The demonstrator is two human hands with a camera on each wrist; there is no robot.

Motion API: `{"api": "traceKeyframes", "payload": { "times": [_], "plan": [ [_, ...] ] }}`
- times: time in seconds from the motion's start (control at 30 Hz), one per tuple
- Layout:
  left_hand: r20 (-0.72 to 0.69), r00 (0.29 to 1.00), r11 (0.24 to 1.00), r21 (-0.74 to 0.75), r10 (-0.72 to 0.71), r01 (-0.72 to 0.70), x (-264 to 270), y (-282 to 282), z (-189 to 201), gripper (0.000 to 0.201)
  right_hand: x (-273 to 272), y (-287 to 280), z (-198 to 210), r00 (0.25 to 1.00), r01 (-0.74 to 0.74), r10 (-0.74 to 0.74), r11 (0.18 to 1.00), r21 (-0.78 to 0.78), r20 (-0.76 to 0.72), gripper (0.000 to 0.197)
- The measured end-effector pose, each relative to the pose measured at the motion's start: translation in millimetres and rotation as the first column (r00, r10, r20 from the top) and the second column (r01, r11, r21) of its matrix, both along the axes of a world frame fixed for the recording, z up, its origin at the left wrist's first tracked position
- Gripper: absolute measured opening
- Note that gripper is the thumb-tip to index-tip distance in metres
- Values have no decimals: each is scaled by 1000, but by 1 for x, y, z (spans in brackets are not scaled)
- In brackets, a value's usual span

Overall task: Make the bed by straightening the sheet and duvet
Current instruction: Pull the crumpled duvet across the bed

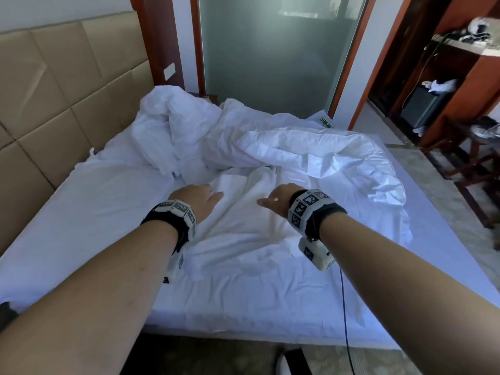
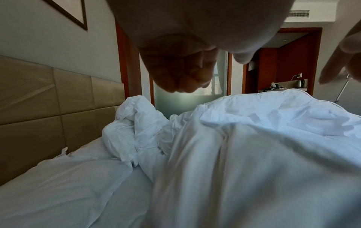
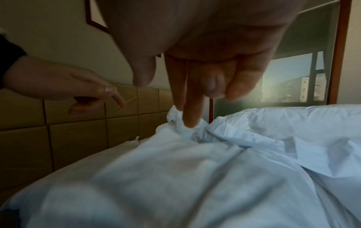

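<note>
The white sheet (image 1: 94, 212) covers the mattress, rucked into a raised fold (image 1: 243, 212) in the middle. A crumpled white duvet (image 1: 297, 150) is heaped along the far side, also seen in the left wrist view (image 2: 273, 111) and the right wrist view (image 3: 293, 120). My left hand (image 1: 198, 197) hovers at the fold's left side, fingers loosely curled (image 2: 181, 74), holding nothing. My right hand (image 1: 276, 197) is at the fold's right side, two fingers (image 3: 193, 108) pointing down toward the cloth, nothing gripped. Whether either hand touches the sheet I cannot tell.
A padded tan headboard (image 1: 54, 90) runs along the left. A frosted glass panel (image 1: 270, 50) stands behind the bed. Wooden shelving (image 1: 460, 63) and a dark wooden stool (image 1: 476, 158) are at the right. A thin cable (image 1: 345, 307) hangs from my right wrist over the near bed edge.
</note>
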State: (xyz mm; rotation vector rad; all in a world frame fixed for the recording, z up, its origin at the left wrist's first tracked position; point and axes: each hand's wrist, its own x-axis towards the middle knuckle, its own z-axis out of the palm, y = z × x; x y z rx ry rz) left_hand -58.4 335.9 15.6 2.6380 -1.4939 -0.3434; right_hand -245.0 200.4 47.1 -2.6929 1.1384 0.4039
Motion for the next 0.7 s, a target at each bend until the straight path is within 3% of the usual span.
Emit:
{"api": "traceKeyframes", "payload": {
  "times": [0.17,0.37,0.7],
  "plan": [
    [-12,999,998,-58,38,-38,-11,-30,-2,53,-10,-34,-18,996,2,3,999,-53,89,60],
    [-38,999,993,-118,23,-28,-25,-109,0,61,-23,-98,-17,977,28,26,967,-252,212,62],
    [-94,978,963,-179,188,-202,-6,-236,-14,64,-9,-231,-22,978,-68,123,951,-301,168,69]
  ]
}}
